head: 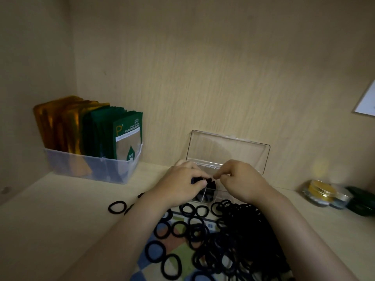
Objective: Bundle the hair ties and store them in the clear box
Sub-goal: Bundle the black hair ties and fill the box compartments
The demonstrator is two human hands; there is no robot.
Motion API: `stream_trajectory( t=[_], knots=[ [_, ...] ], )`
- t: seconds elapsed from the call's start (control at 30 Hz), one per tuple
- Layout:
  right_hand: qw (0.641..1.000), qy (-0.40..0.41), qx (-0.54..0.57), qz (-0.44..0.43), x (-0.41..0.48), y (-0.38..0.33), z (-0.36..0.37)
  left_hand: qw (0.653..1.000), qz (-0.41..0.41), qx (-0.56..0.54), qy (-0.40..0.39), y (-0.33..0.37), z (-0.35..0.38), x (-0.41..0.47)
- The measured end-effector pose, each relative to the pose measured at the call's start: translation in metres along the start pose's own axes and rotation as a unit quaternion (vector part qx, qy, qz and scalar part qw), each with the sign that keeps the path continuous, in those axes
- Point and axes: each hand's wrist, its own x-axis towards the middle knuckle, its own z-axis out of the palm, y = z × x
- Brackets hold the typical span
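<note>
Step in hand: storing. Left hand point(182, 184) grips a bundle point(210, 182) of black hair ties, fingers curled round it, over the clear box point(223, 196). The lid point(227, 153) stands open at the box's 12 o'clock. Right hand point(242, 179) pinches the bundle's top edge, fingertips narrow. Loose ties point(233, 240) lie heaped at the box's 6 o'clock. Next move, as I judge it — seat the bundle in a compartment, let go, then gather another batch.

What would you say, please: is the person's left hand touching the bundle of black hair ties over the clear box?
Touching. The head view shows the left hand pinching the bundle of black hair ties between thumb and fingers.
</note>
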Motion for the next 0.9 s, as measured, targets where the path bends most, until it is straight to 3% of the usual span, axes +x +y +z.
stream_trajectory(
  t=[0.1,0.2,0.3,0.47,0.67,0.77,0.9],
  knots=[
    [0.999,0.029,0.014,-0.036,-0.003,0.003,0.003,1.000,-0.005,0.001,0.031,0.004,-0.003,-0.001],
    [0.995,0.018,-0.046,-0.083,-0.005,0.001,0.009,0.998,0.009,0.005,0.064,0.007,-0.007,-0.003],
    [0.985,-0.006,-0.125,-0.122,-0.004,0.003,0.014,0.999,0.031,-0.001,0.024,0.005,-0.005,-0.004],
    [0.992,0.027,-0.047,-0.117,-0.002,0.010,0.008,0.999,0.041,0.020,-0.008,0.002,0.000,-0.003],
    [0.987,-0.016,-0.084,-0.138,-0.004,0.004,0.012,0.994,0.010,-0.081,0.068,0.007,-0.011,-0.003],
    [0.988,0.040,-0.037,-0.145,-0.005,0.001,0.002,0.995,-0.002,-0.030,0.097,0.009,-0.021,-0.002],
    [0.982,0.080,0.039,-0.166,-0.009,-0.013,-0.007,0.998,-0.035,0.032,0.052,0.013,-0.041,-0.009]
  ],
)
